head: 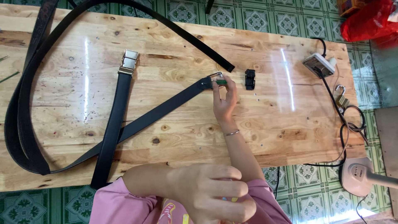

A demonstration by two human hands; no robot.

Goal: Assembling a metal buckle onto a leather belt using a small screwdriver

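Observation:
My right hand (pixel 224 101) reaches out over the wooden table (pixel 269 116). Its fingertips pinch a small green-handled tool (pixel 221 82) against the metal buckle frame (pixel 215 76) at the end of a black belt (pixel 157 112) that runs diagonally down to the left. A small black clip piece (pixel 249 79) lies just right of that hand. My left hand (pixel 211 191) is close to my body over my pink shirt (pixel 112 203), with the fingers curled into a fist. I cannot see anything inside it.
A second black belt (pixel 112 128) with a silver buckle (pixel 129 62) lies upright on the left. A long black strap (pixel 18 116) loops around the left and far side. At right are a white power strip (pixel 318 64), a padlock (pixel 342 99), black cables (pixel 344 137) and a lamp base (pixel 358 176). A red bag (pixel 367 20) sits on the tiled floor.

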